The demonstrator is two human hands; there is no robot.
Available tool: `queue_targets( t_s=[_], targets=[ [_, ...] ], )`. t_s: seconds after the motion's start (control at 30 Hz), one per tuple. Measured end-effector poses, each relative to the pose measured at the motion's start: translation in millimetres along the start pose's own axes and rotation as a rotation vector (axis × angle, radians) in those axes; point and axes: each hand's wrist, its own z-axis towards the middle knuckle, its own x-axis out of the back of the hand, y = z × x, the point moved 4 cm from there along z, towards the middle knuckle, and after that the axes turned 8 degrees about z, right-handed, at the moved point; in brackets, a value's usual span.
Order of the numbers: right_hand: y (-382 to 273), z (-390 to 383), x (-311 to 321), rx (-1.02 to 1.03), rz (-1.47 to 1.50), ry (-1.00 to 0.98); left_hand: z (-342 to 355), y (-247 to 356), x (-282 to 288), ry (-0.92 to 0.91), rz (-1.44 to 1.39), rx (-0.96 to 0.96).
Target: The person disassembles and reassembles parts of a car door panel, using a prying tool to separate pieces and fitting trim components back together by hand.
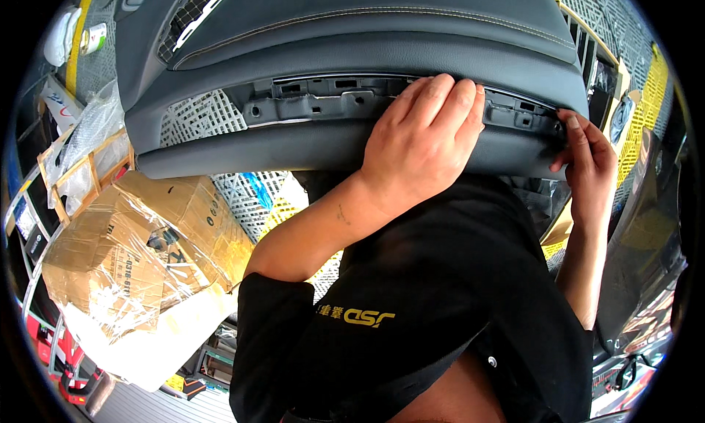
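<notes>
A dark grey car door panel (382, 34), with contrast stitching, spans the top of the view; its long recess shows a black plastic strip (308, 107) with slots and tabs. My left hand (418, 140) grips that recess at its middle, the curled fingers over the strip and their tips partly hidden. At the recess's right end, my right hand (587, 151) pinches the panel's edge between thumb and fingers. Below the recess runs a padded armrest (257, 151).
A plastic-wrapped cardboard box (132, 254) lies at lower left, beside a wooden frame (92, 170) with bubble wrap (95, 133). Grey and yellow grid floor mats (639, 122) show behind the panel, with white containers (62, 37) at upper left and dark wrapped items (639, 247) at right.
</notes>
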Motion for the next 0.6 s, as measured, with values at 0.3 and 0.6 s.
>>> queue_targets(
  t_s=[0.3,0.6],
  targets=[
    [-3,-3,-14,0.014,-0.054,0.058,-1,1,-2,0.012,0.022,0.007],
    [-1,-6,-20,0.059,-0.010,-0.034,0,1,-1,0.046,0.032,-0.035]
  ],
)
